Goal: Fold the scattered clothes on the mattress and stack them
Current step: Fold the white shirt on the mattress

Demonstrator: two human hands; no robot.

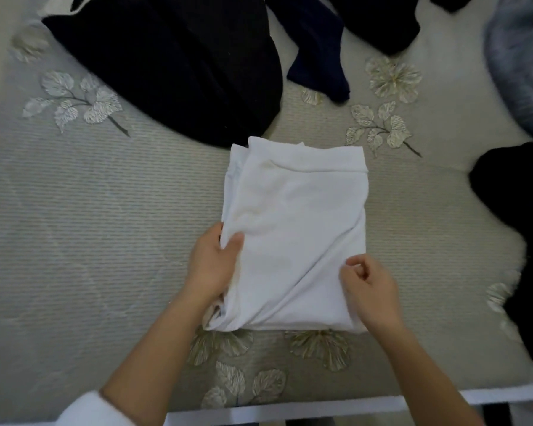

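Folded white garment (pixel 296 229) at centre frame on the mattress (pixel 74 241).
Its long axis runs bottom to top, fold at the top. The left hand (pixel 211 265) grips its left edge; the right hand (pixel 366 284) curls at its right edge, hold unclear.

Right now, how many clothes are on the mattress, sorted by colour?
White: 1, the folded white garment
Black: 3, the big black garment, the black garment at the top, the black garment at the right edge
Navy: 1, the navy garment
Grey: 1, the grey fluffy piece
Total: 6, leaving out the cut-off black scrap
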